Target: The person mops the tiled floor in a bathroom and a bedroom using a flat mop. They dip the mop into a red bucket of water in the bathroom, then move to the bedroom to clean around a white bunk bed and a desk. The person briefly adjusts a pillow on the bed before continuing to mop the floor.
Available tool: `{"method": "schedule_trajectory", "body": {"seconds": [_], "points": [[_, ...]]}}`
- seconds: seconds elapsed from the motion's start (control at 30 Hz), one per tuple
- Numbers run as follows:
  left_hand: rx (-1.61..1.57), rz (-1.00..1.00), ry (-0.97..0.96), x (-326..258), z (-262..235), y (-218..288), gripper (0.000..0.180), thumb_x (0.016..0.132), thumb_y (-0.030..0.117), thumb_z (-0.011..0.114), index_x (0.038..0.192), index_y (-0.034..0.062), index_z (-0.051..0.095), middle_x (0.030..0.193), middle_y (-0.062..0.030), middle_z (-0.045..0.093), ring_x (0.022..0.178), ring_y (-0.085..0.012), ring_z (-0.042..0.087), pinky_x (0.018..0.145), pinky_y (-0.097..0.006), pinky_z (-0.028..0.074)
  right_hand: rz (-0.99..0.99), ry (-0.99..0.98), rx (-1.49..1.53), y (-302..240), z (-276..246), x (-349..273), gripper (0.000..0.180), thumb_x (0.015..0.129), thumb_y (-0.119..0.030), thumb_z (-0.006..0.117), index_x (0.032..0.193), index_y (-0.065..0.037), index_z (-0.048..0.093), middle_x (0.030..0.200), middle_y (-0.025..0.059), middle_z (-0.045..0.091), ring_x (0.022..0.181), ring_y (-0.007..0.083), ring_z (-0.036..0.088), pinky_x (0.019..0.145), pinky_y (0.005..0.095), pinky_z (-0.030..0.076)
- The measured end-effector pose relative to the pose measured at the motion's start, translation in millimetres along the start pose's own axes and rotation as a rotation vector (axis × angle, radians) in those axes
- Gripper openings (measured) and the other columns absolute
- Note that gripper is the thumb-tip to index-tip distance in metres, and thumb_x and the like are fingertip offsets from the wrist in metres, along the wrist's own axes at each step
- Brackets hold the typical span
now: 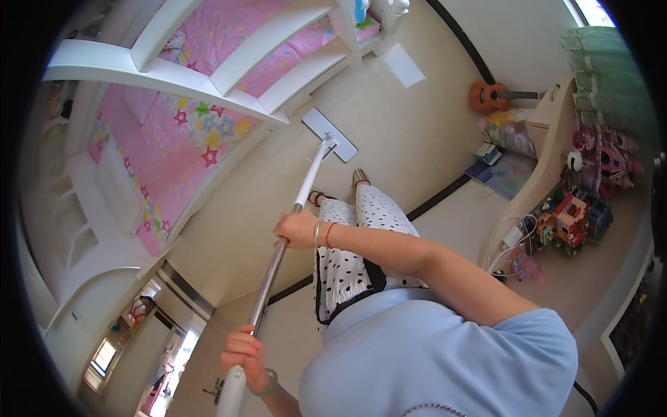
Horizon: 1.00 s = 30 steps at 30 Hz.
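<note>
A flat mop with a grey rectangular head (330, 134) rests on the pale floor in front of my feet. Its long white and metal pole (278, 260) runs down toward the lower left. My right hand (297, 229), with bracelets at the wrist, grips the pole at mid-length, the arm reaching across my spotted trousers. My left hand (243, 356), wearing a green band, holds the pole near its upper end, close to my light blue shirt.
A white bunk bed frame (174, 73) with pink star-patterned bedding (174, 132) fills the left. A small orange guitar (492, 96) leans by the far wall. A pale curved desk (549, 139) at right carries toys (570, 215) and cables; books (500, 170) lie beside it.
</note>
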<state>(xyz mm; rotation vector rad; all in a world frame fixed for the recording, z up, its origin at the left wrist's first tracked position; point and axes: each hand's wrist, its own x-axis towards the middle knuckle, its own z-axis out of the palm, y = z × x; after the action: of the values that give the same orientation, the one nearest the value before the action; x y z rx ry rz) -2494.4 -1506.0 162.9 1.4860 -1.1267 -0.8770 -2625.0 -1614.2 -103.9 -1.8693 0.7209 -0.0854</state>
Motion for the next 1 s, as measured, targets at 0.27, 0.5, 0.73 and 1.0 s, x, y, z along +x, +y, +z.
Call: {"method": "schedule_trajectory", "body": {"seconds": [0.27, 0.5, 0.73, 1.0], "points": [[-0.226, 0.031, -0.075, 15, 72, -50, 0.019, 0.094, 0.021, 0.058, 0.087, 0.0106, 0.044, 0.072, -0.005, 0.051, 0.068, -0.0194, 0.051, 0.083, -0.046, 0.046, 0.166, 0.102, -0.106, 68, -77, -54, 0.011, 0.076, -0.019, 0.07, 0.087, -0.017, 0.069, 0.087, 0.0027, 0.066, 0.092, 0.0235, 0.064, 0.072, 0.0406, 0.054], [-0.53, 0.274, -0.265, 80, 243, -145, 0.023, 0.077, -0.014, 0.063, 0.081, 0.0032, 0.048, 0.082, -0.0138, 0.062, 0.078, -0.027, 0.063, 0.079, -0.04, 0.052, 0.466, 0.382, -0.538, 231, -190, -123, 0.013, 0.084, -0.023, 0.067, 0.078, -0.013, 0.061, 0.094, 0.0027, 0.062, 0.092, 0.0259, 0.059, 0.074, 0.0407, 0.05], [-0.426, 0.193, -0.388, 92, 277, -160, 0.02, 0.078, -0.012, 0.068, 0.081, 0.0021, 0.053, 0.089, -0.0103, 0.063, 0.093, -0.0264, 0.063, 0.084, -0.036, 0.05, 0.766, 0.241, -0.615, 267, -225, -130, 0.007, 0.085, -0.022, 0.067, 0.092, -0.024, 0.066, 0.114, -0.0072, 0.059, 0.123, 0.0201, 0.047, 0.081, 0.0499, 0.046], [-0.128, -0.071, -0.193, 6, 77, -100, 0.018, 0.081, -0.009, 0.065, 0.083, 0.0018, 0.051, 0.087, -0.0133, 0.066, 0.093, -0.0286, 0.065, 0.094, -0.047, 0.048, 0.439, 0.034, -0.503, 127, -70, -51, 0.011, 0.084, -0.029, 0.065, 0.092, -0.023, 0.069, 0.104, 0.0018, 0.064, 0.114, 0.0257, 0.053, 0.084, 0.0436, 0.049]]}}
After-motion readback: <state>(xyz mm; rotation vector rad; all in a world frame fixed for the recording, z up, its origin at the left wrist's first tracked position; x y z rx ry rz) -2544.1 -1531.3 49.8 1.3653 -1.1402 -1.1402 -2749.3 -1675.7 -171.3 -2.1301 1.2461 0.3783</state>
